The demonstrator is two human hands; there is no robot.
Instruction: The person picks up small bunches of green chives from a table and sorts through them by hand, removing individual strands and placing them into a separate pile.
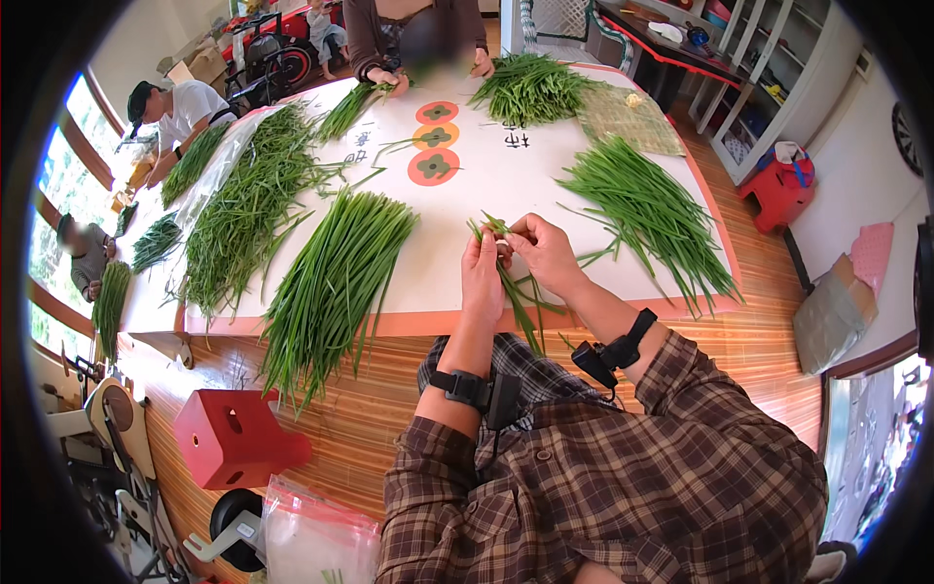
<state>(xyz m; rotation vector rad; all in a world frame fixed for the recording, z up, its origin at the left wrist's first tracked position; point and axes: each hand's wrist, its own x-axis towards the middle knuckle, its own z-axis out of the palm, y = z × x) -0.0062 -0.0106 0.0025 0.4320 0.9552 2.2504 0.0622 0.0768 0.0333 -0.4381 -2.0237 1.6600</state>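
My left hand (483, 274) and my right hand (543, 254) meet over the near edge of the table. Between them they grip a small bunch of green garlic chives (516, 299), its pale ends up at the fingertips and its leaves hanging down towards my lap. A large pile of chives (339, 270) lies to the left of my left hand, its leaves drooping over the table edge. To the right of my right hand another pile of chives (646, 208) is fanned out. A few loose leaves (595, 257) lie close to my right wrist.
The white table cover (503, 182) has an orange border and printed persimmons. A tangled chive heap (248, 204) lies left, beside clear plastic. Across the table a person's hands (390, 79) hold chives; two people work at left. A red stool (233, 438) and a plastic bag (317, 533) are below left.
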